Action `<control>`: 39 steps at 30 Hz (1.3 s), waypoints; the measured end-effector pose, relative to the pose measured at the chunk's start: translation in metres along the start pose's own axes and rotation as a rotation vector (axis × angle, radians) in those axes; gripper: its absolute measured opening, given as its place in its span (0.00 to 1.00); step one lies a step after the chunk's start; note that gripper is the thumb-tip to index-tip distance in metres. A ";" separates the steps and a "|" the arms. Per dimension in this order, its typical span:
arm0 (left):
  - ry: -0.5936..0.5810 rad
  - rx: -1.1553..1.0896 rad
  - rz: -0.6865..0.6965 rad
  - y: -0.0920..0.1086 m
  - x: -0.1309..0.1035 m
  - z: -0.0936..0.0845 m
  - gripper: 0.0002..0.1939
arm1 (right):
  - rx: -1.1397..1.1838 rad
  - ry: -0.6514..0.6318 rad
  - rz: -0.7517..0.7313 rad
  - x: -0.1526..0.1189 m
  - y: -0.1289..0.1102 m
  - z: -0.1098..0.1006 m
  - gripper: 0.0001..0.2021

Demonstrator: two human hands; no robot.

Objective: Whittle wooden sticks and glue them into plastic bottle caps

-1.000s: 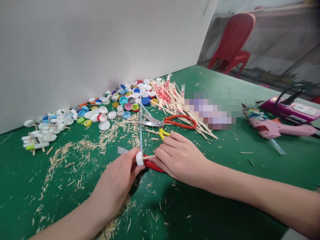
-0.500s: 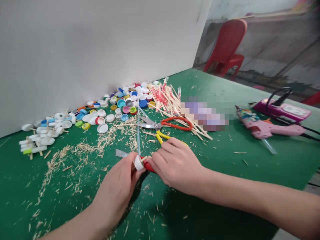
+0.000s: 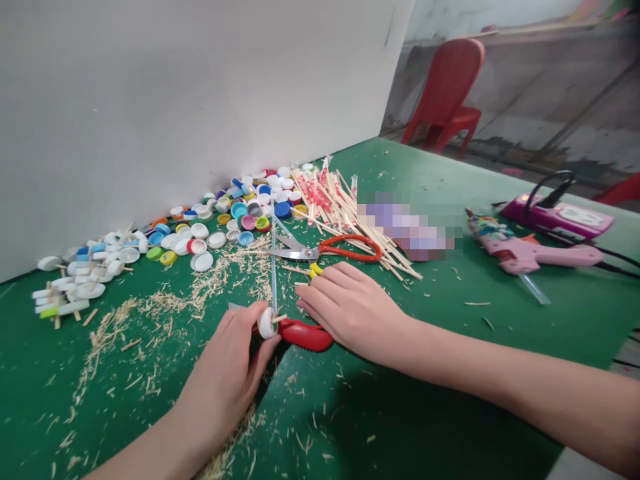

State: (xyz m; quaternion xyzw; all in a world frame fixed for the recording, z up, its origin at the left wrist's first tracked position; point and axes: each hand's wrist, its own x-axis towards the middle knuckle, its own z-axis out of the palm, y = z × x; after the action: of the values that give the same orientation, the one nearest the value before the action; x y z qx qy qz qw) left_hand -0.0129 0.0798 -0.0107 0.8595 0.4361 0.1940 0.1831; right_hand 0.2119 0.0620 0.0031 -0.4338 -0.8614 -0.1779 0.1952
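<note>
My left hand (image 3: 227,363) pinches a white bottle cap (image 3: 267,323) between thumb and fingers. A short wooden stick sticks out of the cap's right side. Behind the cap lies a cutter knife with a red handle (image 3: 306,335), its blade mostly hidden by my left hand. My right hand (image 3: 345,307) is right of the cap, with its fingers together and their tips on a short stick piece (image 3: 301,285) on the table. Its knuckles partly cover a yellow-handled tool (image 3: 315,269). Orange-handled scissors (image 3: 350,247) lie open just beyond it.
Loose bottle caps (image 3: 245,207) and wooden chopsticks (image 3: 345,200) are heaped along the white board (image 3: 175,100). Caps joined with sticks (image 3: 85,280) lie at left. Wood shavings (image 3: 215,273) litter the green table (image 3: 410,407). At right are a pink glue gun (image 3: 530,253) and a purple power strip (image 3: 560,217).
My right hand has let go of the stick in the cap and moved up and away to the short stick piece, uncovering the knife's red handle. My left hand still holds the cap.
</note>
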 end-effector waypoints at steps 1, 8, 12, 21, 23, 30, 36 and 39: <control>-0.006 0.002 0.021 0.000 0.000 -0.001 0.15 | -0.009 -0.002 0.012 0.000 0.001 0.000 0.11; -0.047 -0.003 0.106 -0.001 0.001 -0.004 0.17 | 0.141 0.046 -0.059 0.005 -0.001 -0.003 0.12; -0.029 0.009 0.123 -0.001 0.001 -0.003 0.17 | 0.267 -0.015 -0.098 0.005 -0.003 -0.002 0.11; -0.028 -0.015 0.140 -0.001 0.001 -0.004 0.18 | 0.579 -0.065 0.045 0.007 -0.002 -0.007 0.11; -0.018 -0.019 0.183 0.000 0.001 -0.005 0.17 | 0.677 -0.057 0.133 0.008 0.001 -0.008 0.08; 0.025 0.048 0.221 -0.004 0.002 -0.007 0.15 | 0.517 -0.092 0.086 0.005 0.030 -0.021 0.09; 0.034 0.073 0.357 0.005 0.002 -0.016 0.10 | 0.394 -0.110 0.043 0.022 0.044 -0.032 0.12; 0.049 0.146 0.585 0.019 -0.008 -0.014 0.08 | 0.377 -0.166 -0.038 0.043 0.043 -0.026 0.14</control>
State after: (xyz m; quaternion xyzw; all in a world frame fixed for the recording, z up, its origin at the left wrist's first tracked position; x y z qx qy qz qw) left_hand -0.0111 0.0646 0.0092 0.9545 0.1871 0.2274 0.0465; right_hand 0.2286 0.1026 0.0523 -0.3863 -0.9007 0.0194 0.1978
